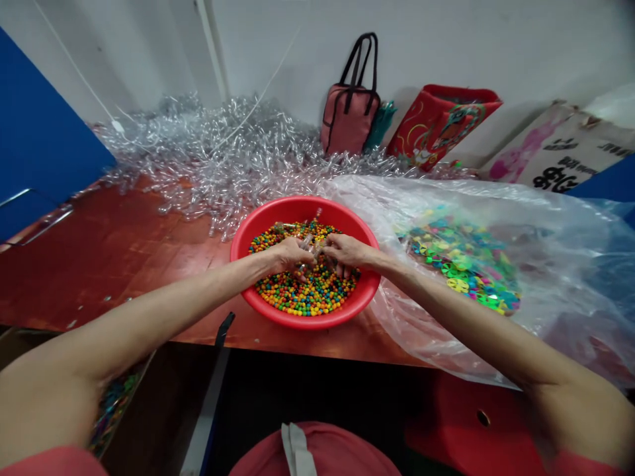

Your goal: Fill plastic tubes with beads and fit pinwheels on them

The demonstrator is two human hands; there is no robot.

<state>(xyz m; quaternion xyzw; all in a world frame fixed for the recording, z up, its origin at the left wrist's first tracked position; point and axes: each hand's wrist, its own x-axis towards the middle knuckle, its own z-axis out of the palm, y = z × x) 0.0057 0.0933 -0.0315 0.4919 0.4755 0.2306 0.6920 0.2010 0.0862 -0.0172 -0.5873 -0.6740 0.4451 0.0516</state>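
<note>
A red plastic basin (242, 231) on the table holds a heap of small round multicoloured balls (310, 301), like beads or candies. Over the heap, my left hand (292, 254) is closed around a few small clear plastic tubes (308, 243). My right hand (346, 251) meets it from the other side, its fingers curled down close to the tubes and the balls. Whatever sits between the right fingertips is too small to make out. Another clear tube (318, 213) lies on the balls near the far rim.
A large pile of clear plastic tubes (198, 155) spreads behind the basin. To the right, a clear plastic bag (546, 251) holds shiny coloured pieces (461, 264). A pink bag (350, 116), a red paper bag (441, 122) and a carton (550, 149) stand along the wall.
</note>
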